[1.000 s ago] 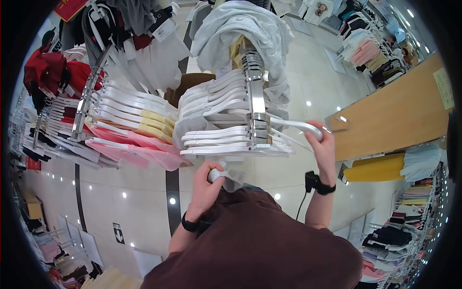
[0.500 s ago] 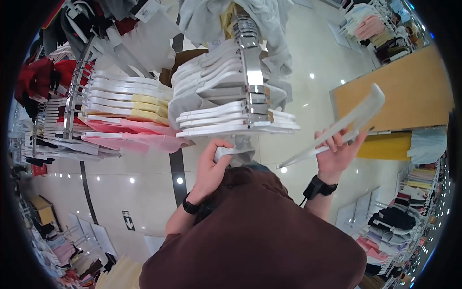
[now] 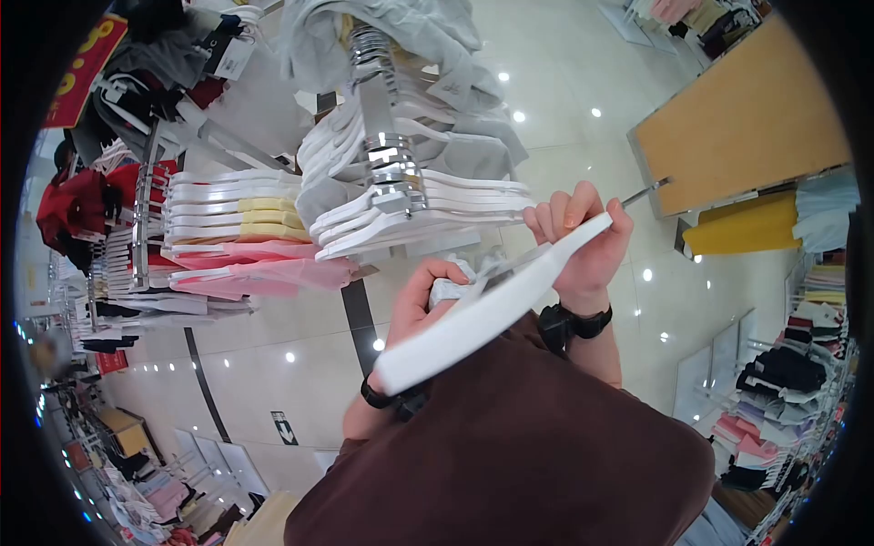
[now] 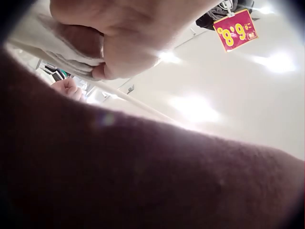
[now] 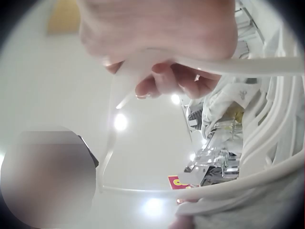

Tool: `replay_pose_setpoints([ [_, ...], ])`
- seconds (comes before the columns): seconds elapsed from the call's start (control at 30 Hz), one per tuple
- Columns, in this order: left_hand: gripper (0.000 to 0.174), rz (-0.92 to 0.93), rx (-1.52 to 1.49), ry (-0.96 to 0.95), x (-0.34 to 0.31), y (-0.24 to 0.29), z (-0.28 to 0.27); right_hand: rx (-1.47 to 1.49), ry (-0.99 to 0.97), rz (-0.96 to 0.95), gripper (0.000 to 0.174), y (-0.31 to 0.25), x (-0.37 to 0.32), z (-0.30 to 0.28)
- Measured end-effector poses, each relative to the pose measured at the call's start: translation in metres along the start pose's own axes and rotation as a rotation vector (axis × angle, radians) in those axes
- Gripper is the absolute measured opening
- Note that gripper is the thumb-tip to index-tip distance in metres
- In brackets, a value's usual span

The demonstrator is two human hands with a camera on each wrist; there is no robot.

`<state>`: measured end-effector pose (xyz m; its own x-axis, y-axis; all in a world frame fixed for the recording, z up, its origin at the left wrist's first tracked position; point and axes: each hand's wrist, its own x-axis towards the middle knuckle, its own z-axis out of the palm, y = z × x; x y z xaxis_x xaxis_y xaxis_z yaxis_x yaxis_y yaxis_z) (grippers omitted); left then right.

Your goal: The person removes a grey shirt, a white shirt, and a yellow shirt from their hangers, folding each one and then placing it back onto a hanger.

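Note:
In the head view my right hand (image 3: 587,250) grips a white hanger (image 3: 496,309) that slants down in front of the chest. My left hand (image 3: 421,296) holds a bunched light grey garment (image 3: 446,289), partly hidden behind the hanger's lower end. The left wrist view shows the left hand (image 4: 128,28) with its fingers curled round pale cloth (image 4: 43,36). From the right wrist view, the right hand's (image 5: 162,28) fingers curl below the hanger (image 5: 257,66), and grey cloth (image 5: 238,212) lies at the lower right.
A rack of white hangers (image 3: 437,196) with pale garments stands just ahead. Left of it hang pink garments (image 3: 264,278) and red clothes (image 3: 77,205). At the right are a wooden panel (image 3: 746,114) and a yellow garment (image 3: 742,226).
The right hand has drawn the hanger away from the rack, out to the right, then back in front of the body. The left hand keeps its hold on the cloth. The head view has shifted.

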<state>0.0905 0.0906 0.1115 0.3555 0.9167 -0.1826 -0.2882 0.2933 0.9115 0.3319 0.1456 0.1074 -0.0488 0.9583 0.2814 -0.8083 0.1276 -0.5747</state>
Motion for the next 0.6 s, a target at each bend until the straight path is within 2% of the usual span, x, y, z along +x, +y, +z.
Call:
replay_pose_setpoints([
  [0.03,0.017,-0.037,-0.017,0.033,-0.003,0.007,0.011,0.007,0.006,-0.009,0.050,-0.004,-0.003,-0.004],
  [0.1,0.022,0.026,0.086,-0.028,-0.009,0.007,0.013,-0.160,-0.127,-0.054,0.049,-0.013,-0.010,-0.011],
  [0.23,0.031,0.076,-0.107,-0.062,-0.024,0.019,0.026,-0.109,-0.147,0.006,0.048,-0.022,-0.025,-0.028],
  [0.27,0.035,0.115,-0.197,-0.153,-0.024,0.017,0.024,-0.102,-0.153,0.009,0.048,-0.023,-0.027,-0.027],
  [0.37,0.029,0.050,-0.041,-0.119,-0.029,0.019,0.037,-0.040,-0.139,0.048,0.049,-0.026,-0.036,-0.025],
  [0.47,0.026,-0.028,0.027,-0.130,-0.028,0.010,0.053,-0.034,-0.219,0.131,0.051,-0.021,-0.038,-0.021],
  [0.6,0.024,-0.029,-0.068,-0.224,-0.038,0.001,0.059,-0.041,-0.252,0.205,0.053,-0.018,-0.040,-0.041],
])
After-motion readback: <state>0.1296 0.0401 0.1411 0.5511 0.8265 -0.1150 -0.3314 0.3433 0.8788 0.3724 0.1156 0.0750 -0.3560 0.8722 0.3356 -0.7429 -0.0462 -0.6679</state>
